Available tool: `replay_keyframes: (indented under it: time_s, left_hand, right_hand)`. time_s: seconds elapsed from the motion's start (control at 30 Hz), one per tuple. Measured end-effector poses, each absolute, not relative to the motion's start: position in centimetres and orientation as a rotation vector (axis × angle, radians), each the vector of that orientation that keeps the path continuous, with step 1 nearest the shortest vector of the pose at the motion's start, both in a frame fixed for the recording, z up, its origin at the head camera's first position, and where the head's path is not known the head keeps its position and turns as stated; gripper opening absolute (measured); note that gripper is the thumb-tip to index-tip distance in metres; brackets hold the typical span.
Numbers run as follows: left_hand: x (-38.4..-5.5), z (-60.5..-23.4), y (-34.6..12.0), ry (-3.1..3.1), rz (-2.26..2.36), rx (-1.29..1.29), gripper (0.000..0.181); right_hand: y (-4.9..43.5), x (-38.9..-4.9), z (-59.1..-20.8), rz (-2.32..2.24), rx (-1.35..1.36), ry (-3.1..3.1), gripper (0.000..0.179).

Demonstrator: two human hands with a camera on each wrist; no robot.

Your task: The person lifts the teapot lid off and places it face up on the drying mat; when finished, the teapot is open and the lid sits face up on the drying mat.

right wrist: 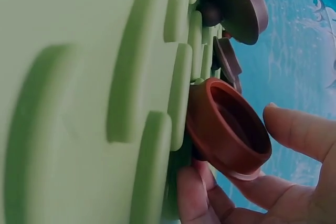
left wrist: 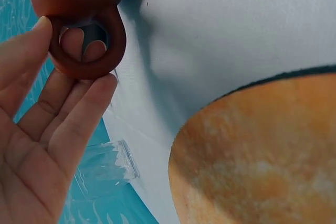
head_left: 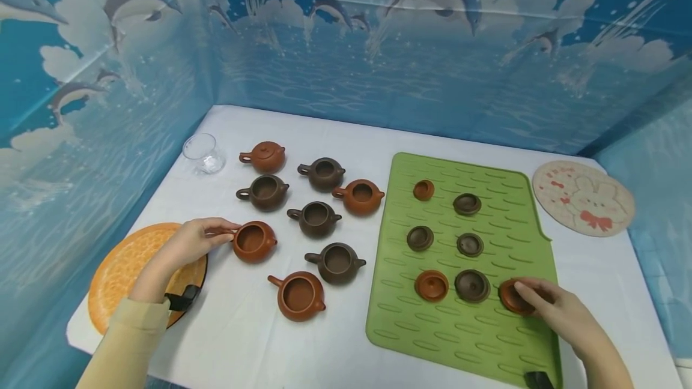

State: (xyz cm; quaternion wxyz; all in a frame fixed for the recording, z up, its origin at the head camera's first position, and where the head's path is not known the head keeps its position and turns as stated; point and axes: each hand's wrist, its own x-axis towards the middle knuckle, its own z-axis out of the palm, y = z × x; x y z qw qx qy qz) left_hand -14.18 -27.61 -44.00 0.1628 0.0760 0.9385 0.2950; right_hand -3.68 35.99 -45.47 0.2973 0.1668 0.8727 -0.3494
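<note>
My left hand [head_left: 197,244] pinches the loop handle of a reddish-brown clay teapot [head_left: 254,241]. It has no lid and stands on the white table. In the left wrist view, the thumb is on one side of the teapot handle [left wrist: 86,71] and fingertips show through the loop. Over the green mat [head_left: 402,329], my right hand [head_left: 564,311] holds a reddish-brown teapot lid [head_left: 513,296] by its edge, thumb above and fingers beneath. The right wrist view shows this lid [right wrist: 226,129] tilted, hollow side up, low over the mat.
Several lidless brown teapots [head_left: 336,264] stand around the left hand, with one lidded teapot [head_left: 267,157] behind. Several upturned lids [head_left: 472,286] lie on the mat. A clear glass [head_left: 208,158], a bread-patterned round mat [head_left: 121,275] and a bunny mat [head_left: 584,197] lie near the edges.
</note>
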Motion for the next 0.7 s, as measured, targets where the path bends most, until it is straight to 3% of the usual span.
replay_keyframes:
  time_s: [0.37,0.7]
  left_hand:
    - [-15.6,-42.6,-27.7,2.695,0.874,0.194,0.030]
    - [-19.7,-38.4,-26.9,2.820,0.833,0.279,0.032]
  right_hand:
    - [36.0,-5.1,-43.4,-0.774,0.337,2.540,0.077]
    - [28.6,-12.0,-38.1,-0.964,-0.052,2.755,0.059]
